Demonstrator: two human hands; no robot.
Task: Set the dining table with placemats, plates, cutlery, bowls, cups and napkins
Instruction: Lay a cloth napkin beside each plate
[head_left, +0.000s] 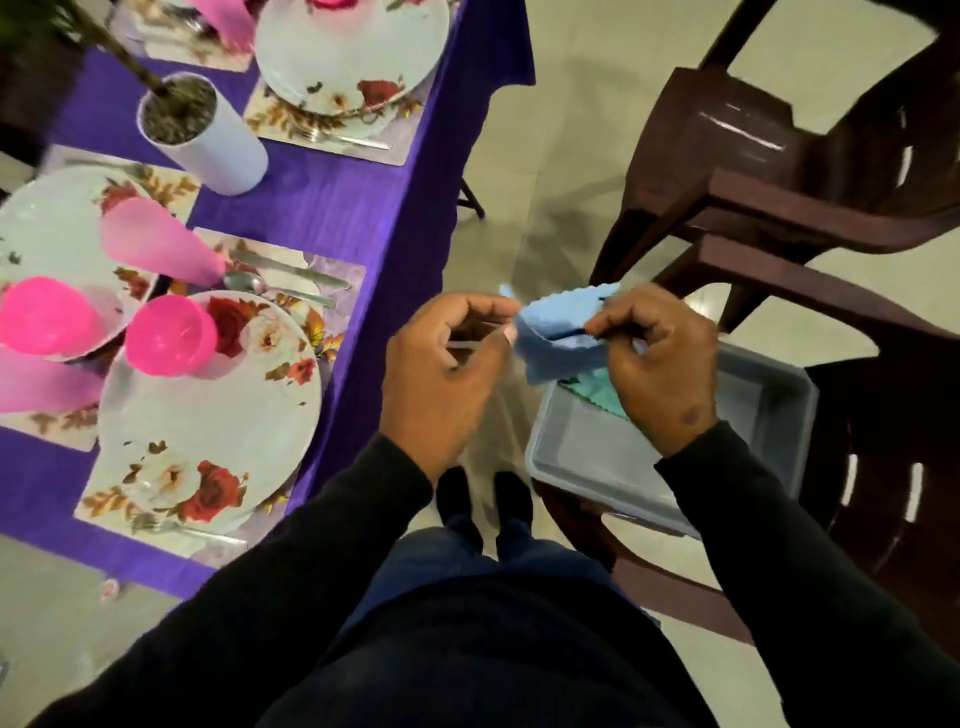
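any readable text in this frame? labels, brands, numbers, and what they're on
None readable.
The plates and placemats carry only flower and leaf prints, no lettering.
The pink cups, white pot, grey tub and the blue napkin in both hands show no marks.
Cutlery is too blurred to check for stamps.

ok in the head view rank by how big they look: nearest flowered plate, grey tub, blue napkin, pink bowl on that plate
1. flowered plate
2. grey tub, partly hidden by the right arm, so its rank against the plate is unsure
3. blue napkin, crumpled
4. pink bowl, close to the napkin
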